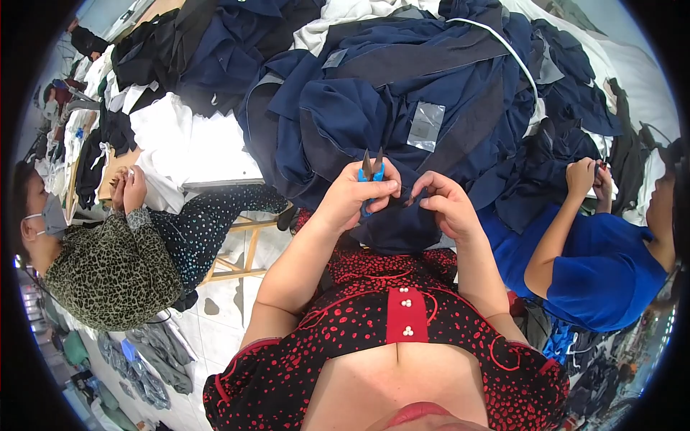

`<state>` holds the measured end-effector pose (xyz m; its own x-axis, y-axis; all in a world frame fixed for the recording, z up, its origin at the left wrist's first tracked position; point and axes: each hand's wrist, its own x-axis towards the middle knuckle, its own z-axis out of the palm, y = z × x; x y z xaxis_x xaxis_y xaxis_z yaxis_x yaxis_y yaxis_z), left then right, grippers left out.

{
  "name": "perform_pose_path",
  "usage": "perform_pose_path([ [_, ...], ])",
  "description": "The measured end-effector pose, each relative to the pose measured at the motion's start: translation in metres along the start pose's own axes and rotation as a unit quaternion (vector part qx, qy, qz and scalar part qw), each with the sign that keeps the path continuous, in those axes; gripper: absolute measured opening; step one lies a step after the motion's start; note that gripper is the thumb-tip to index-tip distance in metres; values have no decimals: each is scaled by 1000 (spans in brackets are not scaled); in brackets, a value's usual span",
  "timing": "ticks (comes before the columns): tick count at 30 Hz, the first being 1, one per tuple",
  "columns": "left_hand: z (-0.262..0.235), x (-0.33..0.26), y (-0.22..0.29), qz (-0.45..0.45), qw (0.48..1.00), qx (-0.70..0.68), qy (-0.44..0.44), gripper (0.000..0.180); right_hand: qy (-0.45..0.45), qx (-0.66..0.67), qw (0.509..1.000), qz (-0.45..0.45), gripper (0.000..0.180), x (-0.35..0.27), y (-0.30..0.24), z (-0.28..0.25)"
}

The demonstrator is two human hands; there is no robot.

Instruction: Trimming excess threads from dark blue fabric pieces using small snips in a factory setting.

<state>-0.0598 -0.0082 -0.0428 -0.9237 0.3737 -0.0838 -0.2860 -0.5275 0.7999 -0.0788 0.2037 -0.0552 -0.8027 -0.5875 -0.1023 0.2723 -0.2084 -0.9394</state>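
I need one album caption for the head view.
Left grip holding blue-handled thread snips over navy fabric, right grip close beside.

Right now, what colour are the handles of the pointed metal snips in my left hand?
The snips' handles are bright blue, clearest in the head view.

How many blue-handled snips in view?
1: the blue-handled snips are in the person's left hand, blades pointing away from the body, toward the navy fabric pile. Others may be hidden under the cloth.
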Motion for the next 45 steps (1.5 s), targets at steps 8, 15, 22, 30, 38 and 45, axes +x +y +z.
perform_pose_path([
  [8,6,-1,-4,27,1000,-3,-7,6,-75,-4,996,49,24,-2,-16,10],
  [15,10,-2,0,32,999,-10,6,10,-117,-131,982,74,18,-6,-9,13],
  [22,-5,-1,-5,33,999,-33,20,12,-55,-98,991,69,17,-11,-12,1],
  [30,-14,-23,-22,-90,952,289,-38,16,-242,-394,886,-7,26,-34,-32,-18],
  [38,9,-53,-10,-40,952,297,-63,15,-31,17,994,100,12,-36,2,10],
  [45,21,-47,-25,126,880,445,106,25,-15,-172,982,-73,11,-10,7,37],
])
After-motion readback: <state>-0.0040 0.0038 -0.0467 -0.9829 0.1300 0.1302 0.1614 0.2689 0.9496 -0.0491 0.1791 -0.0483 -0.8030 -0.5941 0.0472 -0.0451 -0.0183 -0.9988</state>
